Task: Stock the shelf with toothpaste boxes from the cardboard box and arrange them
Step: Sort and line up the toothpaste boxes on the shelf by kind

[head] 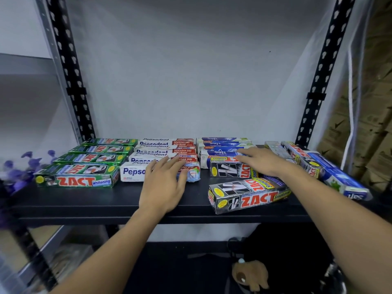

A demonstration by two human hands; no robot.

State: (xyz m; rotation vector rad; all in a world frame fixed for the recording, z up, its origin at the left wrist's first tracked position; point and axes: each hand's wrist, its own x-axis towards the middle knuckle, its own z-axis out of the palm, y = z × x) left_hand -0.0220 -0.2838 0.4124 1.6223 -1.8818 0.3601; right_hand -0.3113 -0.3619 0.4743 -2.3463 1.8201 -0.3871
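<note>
Fingers (164, 164) of your left hand (163, 185) lie straight on the front Pepsodent box (131, 171); your right hand (262, 161) rests flat, gripping nothing, on the rear silver ZACT box (229, 169). Risk: your right forearm could sweep the skewed front ZACT box (246, 195) off the shelf (84, 205) edge. On the right, loose slanted boxes (305, 160) crowd the space; the green ZACT row (84, 177) sits left. No cardboard box in view.

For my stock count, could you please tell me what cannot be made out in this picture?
Head view: the left hand covers much of the front white box.
The right hand hides part of the rear silver box.
Purple flowers at the left edge are blurred.
The brown thing under the shelf: too dim.
</note>
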